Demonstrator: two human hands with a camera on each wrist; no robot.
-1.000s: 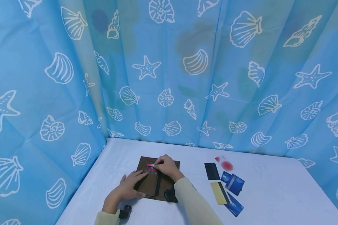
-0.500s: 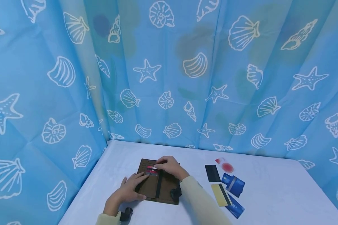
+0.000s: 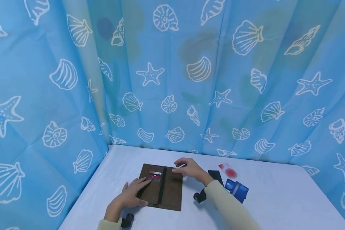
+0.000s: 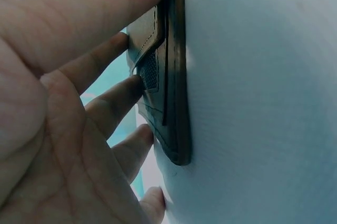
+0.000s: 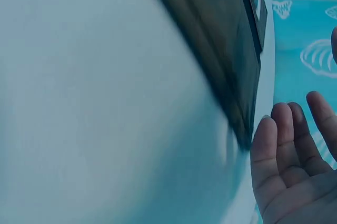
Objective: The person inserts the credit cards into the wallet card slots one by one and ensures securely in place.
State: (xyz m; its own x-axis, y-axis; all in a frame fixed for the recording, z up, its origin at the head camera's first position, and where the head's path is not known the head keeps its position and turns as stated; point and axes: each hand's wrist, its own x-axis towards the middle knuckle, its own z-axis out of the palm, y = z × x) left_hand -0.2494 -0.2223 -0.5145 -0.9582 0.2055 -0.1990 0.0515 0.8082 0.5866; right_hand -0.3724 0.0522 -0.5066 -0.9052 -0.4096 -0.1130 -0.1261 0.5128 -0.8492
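A brown wallet (image 3: 173, 193) lies spread on the white table, a black strap (image 3: 162, 187) down its middle. Several reddish cards (image 3: 154, 176) sit in the slots of its left half. My left hand (image 3: 130, 194) rests with extended fingers on the wallet's left edge; the left wrist view shows its fingertips at the wallet's edge (image 4: 176, 124). Over the wallet's upper right corner is my right hand (image 3: 192, 169), fingers loosely bent and nothing in them. In the right wrist view, this hand (image 5: 297, 182) appears beside the wallet's corner.
Right of the wallet lie a black card (image 3: 215, 176), a red and white card (image 3: 230, 172) and blue cards (image 3: 238, 190), partly covered by my right sleeve (image 3: 230, 207). A blue shell-print curtain (image 3: 172, 80) hangs behind the table.
My right hand has let go of the red card in the left slots and moved right, off the wallet's middle. My left hand stays on the wallet.
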